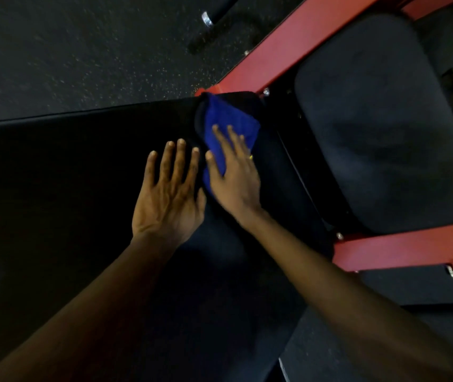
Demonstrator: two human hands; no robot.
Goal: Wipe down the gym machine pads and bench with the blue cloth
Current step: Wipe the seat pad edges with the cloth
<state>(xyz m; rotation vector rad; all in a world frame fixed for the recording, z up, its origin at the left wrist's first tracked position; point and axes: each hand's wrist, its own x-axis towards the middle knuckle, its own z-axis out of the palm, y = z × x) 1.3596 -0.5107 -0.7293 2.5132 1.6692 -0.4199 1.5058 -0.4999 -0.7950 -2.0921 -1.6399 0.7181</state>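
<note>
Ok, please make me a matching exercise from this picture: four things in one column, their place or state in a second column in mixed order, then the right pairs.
Things:
1. blue cloth
2. left hand
3. rounded pad
4. red frame

Places or states:
a. lies flat with straight fingers on the black bench, holding nothing
b. runs along two sides of the rounded pad
c. pressed under the right hand near the end of the bench
d. dark grey, to the right of the bench, nothing on it

Pairs: 1-c, 2-a, 3-d, 4-b
</note>
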